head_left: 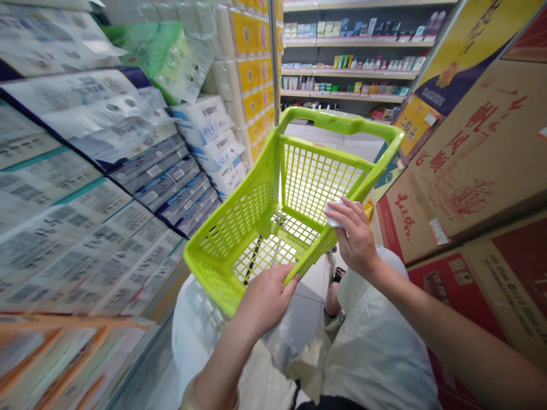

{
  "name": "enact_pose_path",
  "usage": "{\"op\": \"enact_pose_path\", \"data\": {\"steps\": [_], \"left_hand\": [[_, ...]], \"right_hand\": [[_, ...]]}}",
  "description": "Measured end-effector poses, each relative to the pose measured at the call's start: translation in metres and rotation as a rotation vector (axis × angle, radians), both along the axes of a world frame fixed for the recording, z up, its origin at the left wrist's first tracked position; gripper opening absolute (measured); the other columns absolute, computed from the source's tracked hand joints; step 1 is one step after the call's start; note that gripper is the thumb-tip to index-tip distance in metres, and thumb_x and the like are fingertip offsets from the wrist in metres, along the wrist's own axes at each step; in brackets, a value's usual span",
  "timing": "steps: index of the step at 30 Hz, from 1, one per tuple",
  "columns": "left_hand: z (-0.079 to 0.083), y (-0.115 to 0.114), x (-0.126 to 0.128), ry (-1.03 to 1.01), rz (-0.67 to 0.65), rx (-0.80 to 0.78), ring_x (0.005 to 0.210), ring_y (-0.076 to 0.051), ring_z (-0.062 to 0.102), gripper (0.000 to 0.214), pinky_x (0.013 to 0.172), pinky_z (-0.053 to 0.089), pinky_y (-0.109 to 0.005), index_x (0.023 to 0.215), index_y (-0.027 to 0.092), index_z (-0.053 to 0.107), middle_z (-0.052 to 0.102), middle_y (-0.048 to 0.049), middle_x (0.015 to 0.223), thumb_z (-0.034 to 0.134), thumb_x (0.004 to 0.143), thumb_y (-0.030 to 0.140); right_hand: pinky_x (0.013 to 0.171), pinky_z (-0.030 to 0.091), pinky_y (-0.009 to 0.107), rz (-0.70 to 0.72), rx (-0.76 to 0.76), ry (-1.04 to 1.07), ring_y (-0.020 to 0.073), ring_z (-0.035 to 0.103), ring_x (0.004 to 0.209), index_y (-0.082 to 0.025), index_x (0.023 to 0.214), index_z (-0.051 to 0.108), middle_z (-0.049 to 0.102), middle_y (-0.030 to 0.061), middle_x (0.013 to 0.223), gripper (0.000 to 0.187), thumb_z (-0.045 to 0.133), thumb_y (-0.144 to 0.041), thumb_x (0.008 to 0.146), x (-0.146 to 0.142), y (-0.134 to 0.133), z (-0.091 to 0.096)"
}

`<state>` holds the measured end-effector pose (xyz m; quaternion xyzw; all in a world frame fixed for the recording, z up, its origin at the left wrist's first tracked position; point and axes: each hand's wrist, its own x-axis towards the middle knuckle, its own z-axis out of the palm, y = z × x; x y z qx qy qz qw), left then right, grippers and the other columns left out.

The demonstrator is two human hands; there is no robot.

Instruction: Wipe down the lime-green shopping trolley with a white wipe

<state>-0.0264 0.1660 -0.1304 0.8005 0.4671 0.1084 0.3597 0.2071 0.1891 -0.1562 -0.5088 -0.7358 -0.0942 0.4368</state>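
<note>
A lime-green plastic shopping cart [252,210] with a grid basket stands in front of me, its handle on the far side. Nothing lies in the basket; the floor shows through its slots. My left hand [270,293] grips the near rim, with the thumb over the edge and the fingers partly hidden inside. On the right-hand rim rests my right hand [352,230], its fingers closed over a small white cloth or tissue [335,215] pressed against the green plastic. Whether it is paper or fabric I cannot tell.
Stacked tissue packs [85,228] line the left side, with a green pack [149,51] on top. Cardboard cartons [474,148] are piled close on the right. Shelves [350,71] of bottles and boxes stand at the back. A thin metal pole [274,62] rises behind the cart.
</note>
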Motion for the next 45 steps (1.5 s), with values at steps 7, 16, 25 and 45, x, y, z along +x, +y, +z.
{"op": "enact_pose_path", "data": {"steps": [7, 16, 25, 45], "left_hand": [[-0.003, 0.000, 0.000, 0.027, 0.026, 0.016, 0.100, -0.023, 0.066, 0.030, 0.087, 0.047, -0.032, 0.106, 0.021, 0.069, 0.073, -0.0072, 0.107, 0.043, 0.095, 0.031], [-0.002, 0.000, 0.001, 0.002, 0.003, 0.013, 0.100, -0.021, 0.066, 0.030, 0.086, 0.048, -0.030, 0.107, 0.023, 0.069, 0.074, -0.0052, 0.107, 0.043, 0.096, 0.032], [-0.001, -0.001, -0.001, -0.021, -0.001, 0.003, 0.100, -0.020, 0.066, 0.031, 0.087, 0.047, -0.029, 0.110, 0.026, 0.069, 0.074, -0.0031, 0.107, 0.042, 0.096, 0.033], [-0.002, 0.000, 0.001, 0.023, 0.009, 0.006, 0.098, -0.022, 0.066, 0.031, 0.086, 0.047, -0.030, 0.113, 0.022, 0.068, 0.074, -0.0064, 0.107, 0.043, 0.096, 0.030]], "right_hand": [[0.120, 0.031, 0.039, 0.398, -0.048, -0.226, 0.0151, 0.053, 0.133, -0.026, 0.126, 0.061, 0.070, 0.0021, 0.126, 0.038, 0.044, -0.012, 0.094, -0.027, -0.027, -0.007], [0.120, 0.032, 0.046, 0.186, -0.021, -0.121, 0.0201, 0.051, 0.135, -0.024, 0.123, 0.062, 0.070, 0.0044, 0.125, 0.035, 0.044, -0.013, 0.095, -0.015, -0.015, -0.003], [0.116, 0.037, 0.046, 0.144, -0.008, -0.105, 0.0208, 0.056, 0.130, -0.026, 0.123, 0.063, 0.071, 0.0051, 0.123, 0.036, 0.046, -0.013, 0.095, 0.000, -0.003, 0.003], [0.118, 0.035, 0.041, 0.303, -0.030, -0.178, 0.0178, 0.055, 0.130, -0.021, 0.120, 0.063, 0.071, 0.0058, 0.123, 0.032, 0.046, -0.011, 0.095, -0.021, -0.021, -0.001]]}}
